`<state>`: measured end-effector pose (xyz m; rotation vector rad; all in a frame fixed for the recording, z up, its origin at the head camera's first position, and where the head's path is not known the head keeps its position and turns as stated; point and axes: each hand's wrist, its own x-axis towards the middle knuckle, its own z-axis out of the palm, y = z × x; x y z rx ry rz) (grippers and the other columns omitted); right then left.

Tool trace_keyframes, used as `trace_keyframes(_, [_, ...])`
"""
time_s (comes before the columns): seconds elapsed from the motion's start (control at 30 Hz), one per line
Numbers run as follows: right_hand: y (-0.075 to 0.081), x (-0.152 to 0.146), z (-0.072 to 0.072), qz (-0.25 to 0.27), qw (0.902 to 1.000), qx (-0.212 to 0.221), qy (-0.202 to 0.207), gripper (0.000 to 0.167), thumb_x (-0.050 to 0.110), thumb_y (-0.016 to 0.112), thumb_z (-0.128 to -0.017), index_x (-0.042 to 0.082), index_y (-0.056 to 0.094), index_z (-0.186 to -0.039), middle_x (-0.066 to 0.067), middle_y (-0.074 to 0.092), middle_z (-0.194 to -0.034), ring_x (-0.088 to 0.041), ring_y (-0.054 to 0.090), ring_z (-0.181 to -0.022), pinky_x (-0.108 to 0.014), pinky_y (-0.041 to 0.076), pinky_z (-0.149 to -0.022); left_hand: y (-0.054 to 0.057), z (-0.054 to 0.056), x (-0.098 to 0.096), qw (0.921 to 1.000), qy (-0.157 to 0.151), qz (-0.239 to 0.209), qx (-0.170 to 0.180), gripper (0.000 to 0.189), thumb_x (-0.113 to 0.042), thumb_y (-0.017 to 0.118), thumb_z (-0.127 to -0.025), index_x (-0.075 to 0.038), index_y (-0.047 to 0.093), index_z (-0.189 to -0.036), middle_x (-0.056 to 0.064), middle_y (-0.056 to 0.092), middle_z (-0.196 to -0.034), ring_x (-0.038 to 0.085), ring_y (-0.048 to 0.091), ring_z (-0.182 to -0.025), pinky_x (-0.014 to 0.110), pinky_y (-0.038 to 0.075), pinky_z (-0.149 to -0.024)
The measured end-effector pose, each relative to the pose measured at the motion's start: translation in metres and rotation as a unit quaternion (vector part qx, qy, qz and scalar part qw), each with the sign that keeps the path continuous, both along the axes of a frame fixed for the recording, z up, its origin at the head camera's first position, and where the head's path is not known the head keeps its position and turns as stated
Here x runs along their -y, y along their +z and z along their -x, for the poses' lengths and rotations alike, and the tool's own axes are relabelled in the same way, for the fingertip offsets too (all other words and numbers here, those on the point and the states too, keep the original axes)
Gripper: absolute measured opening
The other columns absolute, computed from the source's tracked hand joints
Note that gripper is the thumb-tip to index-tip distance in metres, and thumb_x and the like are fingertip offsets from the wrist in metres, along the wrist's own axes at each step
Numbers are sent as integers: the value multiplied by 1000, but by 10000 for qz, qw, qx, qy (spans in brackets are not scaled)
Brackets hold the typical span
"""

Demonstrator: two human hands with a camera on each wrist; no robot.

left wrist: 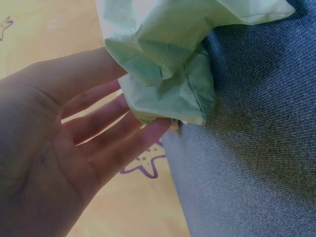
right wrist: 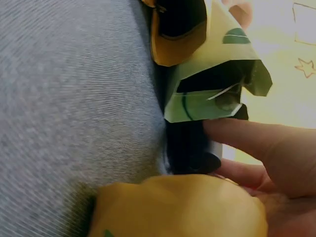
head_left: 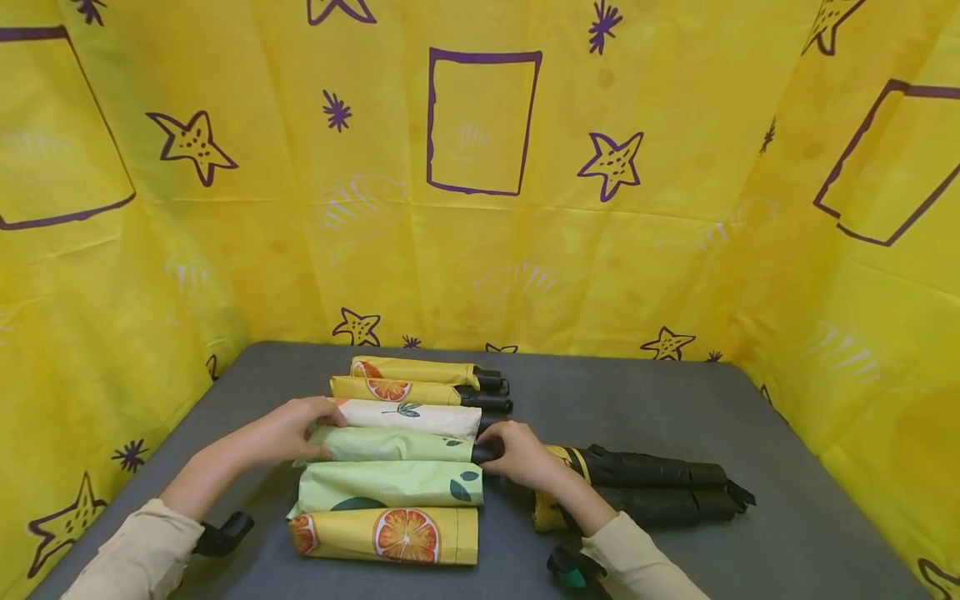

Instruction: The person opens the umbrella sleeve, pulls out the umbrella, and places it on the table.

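Observation:
Folded umbrellas in fabric sleeves lie in a row, black handles to the right. My left hand [head_left: 294,429] is at the left end of a light green umbrella [head_left: 397,445], thumb and fingers on either side of the sleeve's loose end [left wrist: 170,94]. At its other end, my right hand [head_left: 521,454] holds the black handle [head_left: 483,452] with its fingertips. A white umbrella [head_left: 420,417] with a leaf print lies just behind. In front is a second light green sleeve [head_left: 390,485] with dark leaves; its open end [right wrist: 212,94] shows in the right wrist view.
Two yellow umbrellas [head_left: 405,371] with orange-slice prints lie at the back of the row, and another yellow sleeve [head_left: 405,536] at the front. On the right, two black-and-yellow umbrellas [head_left: 660,483] lie on the grey table [head_left: 795,517]. Yellow patterned cloth [head_left: 480,250] encloses the table.

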<state>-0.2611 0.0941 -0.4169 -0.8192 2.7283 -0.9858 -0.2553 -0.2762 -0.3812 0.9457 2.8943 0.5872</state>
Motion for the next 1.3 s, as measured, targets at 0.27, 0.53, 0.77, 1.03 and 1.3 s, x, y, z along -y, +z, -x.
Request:
trace_keyframes(0.27, [-3,-2,0,38,9997,-261,-3,27,6,79,-78,2,73,-104,-10,72,-98,-20,65,-86,-28,52,-71,0,0,2,9999,-122,9,-105,34,-11,82,-75,-10,66,-105,1,67,-103,14,60,-92,27,50,-72])
trace_keyframes(0.53, [4,-9,0,556,9984,-4,66,30,14,80,-79,3,73,-105,-11,72,-103,-23,68,-89,-29,57,-74,-2,1,4,9997,-158,-150,53,36,-9,82,-74,-8,66,-106,3,67,-102,14,62,-91,23,50,-65])
trace_keyframes(0.77, [8,-21,-1,745,9969,261,37,31,22,78,-83,6,72,-108,-11,70,-108,-23,67,-95,-31,57,-80,-3,0,5,9992,-215,-291,192,36,-7,82,-74,-7,65,-105,5,68,-102,19,66,-92,30,58,-71])
trace_keyframes(1.03, [13,-30,-1,806,9954,490,-134,31,26,75,-85,8,72,-111,-7,69,-108,-15,63,-90,-33,56,-81,-5,1,5,9983,-268,-412,328,36,-5,81,-74,-5,64,-106,7,67,-105,21,66,-94,34,58,-75])
trace_keyframes(1.3, [14,-35,1,827,9946,594,-215,32,29,74,-86,7,72,-110,-8,70,-104,-12,62,-83,-28,53,-73,-6,0,4,9982,-262,-404,366,35,-5,81,-75,-5,64,-105,8,67,-106,23,66,-95,33,58,-75])
